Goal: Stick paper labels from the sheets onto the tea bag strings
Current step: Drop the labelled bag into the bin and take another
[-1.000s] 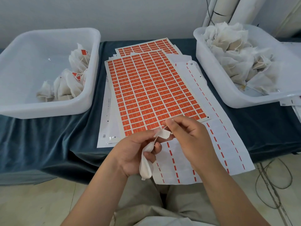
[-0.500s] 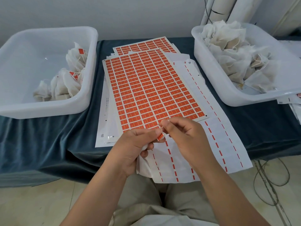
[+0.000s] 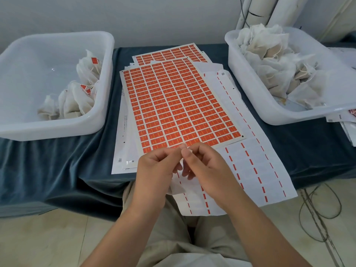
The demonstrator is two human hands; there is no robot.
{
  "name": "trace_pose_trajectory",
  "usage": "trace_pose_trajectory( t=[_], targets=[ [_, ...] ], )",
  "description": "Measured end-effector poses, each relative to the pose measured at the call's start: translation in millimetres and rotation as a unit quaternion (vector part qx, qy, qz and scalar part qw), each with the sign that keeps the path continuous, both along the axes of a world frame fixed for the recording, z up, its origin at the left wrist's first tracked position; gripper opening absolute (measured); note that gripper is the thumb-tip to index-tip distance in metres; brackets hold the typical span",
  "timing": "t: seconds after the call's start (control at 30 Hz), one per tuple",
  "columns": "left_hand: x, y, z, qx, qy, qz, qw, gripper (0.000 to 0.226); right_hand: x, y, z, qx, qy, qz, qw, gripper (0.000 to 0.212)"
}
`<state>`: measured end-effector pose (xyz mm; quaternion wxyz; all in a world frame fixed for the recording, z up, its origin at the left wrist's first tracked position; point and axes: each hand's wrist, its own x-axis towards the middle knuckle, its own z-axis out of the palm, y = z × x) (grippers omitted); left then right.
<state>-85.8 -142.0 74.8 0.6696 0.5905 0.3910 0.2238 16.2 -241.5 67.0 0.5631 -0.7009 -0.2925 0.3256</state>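
Pinching label (image 3: 189, 150): left grip (image 3: 156, 170), right grip (image 3: 209, 170).

A full sheet of orange labels (image 3: 179, 105) is lying flat on the bench (image 3: 57, 170), overlapping a second sheet (image 3: 169, 53) behind it, while a nearly stripped white sheet (image 3: 250, 166) is hanging over the near edge. Plain tea bags (image 3: 269, 60) are filling the right tub (image 3: 289, 116) – tagged ones (image 3: 77, 101) are sitting in the left tub (image 3: 57, 130)

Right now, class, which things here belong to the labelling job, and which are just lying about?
In the job: left hand and right hand, both pinching a small label; label sheet; tub of plain tea bags; tub of labelled tea bags.
Lying about: peeled sheet, floor cable, pipes behind, papers at the right edge.
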Motion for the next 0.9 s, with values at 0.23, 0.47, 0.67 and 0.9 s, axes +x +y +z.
trace_pose_trajectory(
  t=[0.23,0.47,0.67,0.9],
  targets=[
    [-0.2,-4.2,1.9,-0.024,-0.016,-0.016,0.999,0.028,6.1,-5.1,6.5,0.018,-0.071,-0.002,0.997,0.017],
    [1.4,1.0,12.2,0.071,-0.01,-0.066,0.995,0.015,7.4,-7.8,4.7,0.013,-0.093,-0.013,0.996,0.021],
    [6.5,-0.5,12.3,0.099,0.001,-0.051,0.994,0.021,2.1,-6.2,5.6,0.022,-0.11,-0.005,0.994,0.027],
    [0.5,10.6,21.8,0.112,-0.018,-0.119,0.986,0.012,-3.0,-2.1,5.3,0.041,-0.224,-0.059,0.972,0.018]
  ],
)
